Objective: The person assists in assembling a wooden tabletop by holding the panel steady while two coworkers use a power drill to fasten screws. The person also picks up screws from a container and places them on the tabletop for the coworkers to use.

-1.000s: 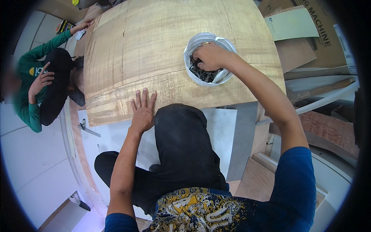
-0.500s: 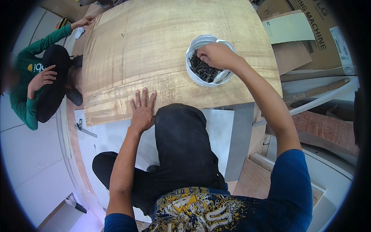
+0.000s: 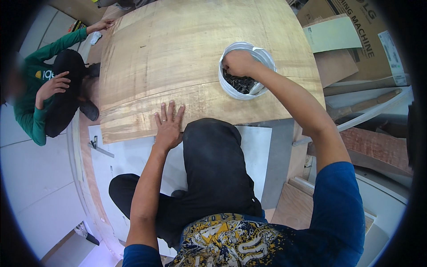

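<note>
The right hand has dipped deeper into the white bucket at one o'clock, seemingly still among the dark bits, its grip hidden; the left hand lies spread on the board, nine o'clock.

At the left, 1 person in green had bent knees, near a white scrap. A square lay by a white sheet's left edge. At the right, a green card overlapped a carton; below were a wooden handle and a reddish plank.

Right fingers partly hidden in bucket
</note>
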A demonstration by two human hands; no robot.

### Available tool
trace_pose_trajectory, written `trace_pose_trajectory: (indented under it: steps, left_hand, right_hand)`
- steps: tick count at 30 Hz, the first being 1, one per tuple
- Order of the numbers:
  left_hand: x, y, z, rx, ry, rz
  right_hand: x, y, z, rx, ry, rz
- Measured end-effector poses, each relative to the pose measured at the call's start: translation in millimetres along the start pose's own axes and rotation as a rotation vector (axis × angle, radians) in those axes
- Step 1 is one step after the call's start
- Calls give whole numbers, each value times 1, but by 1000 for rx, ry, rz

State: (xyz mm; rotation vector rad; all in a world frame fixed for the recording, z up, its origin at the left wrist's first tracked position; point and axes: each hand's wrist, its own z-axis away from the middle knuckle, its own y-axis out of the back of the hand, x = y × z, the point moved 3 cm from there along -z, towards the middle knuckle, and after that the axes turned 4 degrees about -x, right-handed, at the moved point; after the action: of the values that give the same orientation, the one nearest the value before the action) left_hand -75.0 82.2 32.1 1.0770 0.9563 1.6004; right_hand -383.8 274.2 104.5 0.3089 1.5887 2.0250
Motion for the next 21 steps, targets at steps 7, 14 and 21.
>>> trace_pose_trajectory:
  steps: [7,14,21]
  left_hand:
    - [-4,-5,-1,1,-2,-42]
    - [-1,-1,0,40,-3,29]
    - [-3,-2,2,4,-4,-21]
  right_hand:
    - [29,14,29,84,75,-816]
    - [31,31,64,-184,-139,-1773]
    - [30,48,64,-111,-85,-1734]
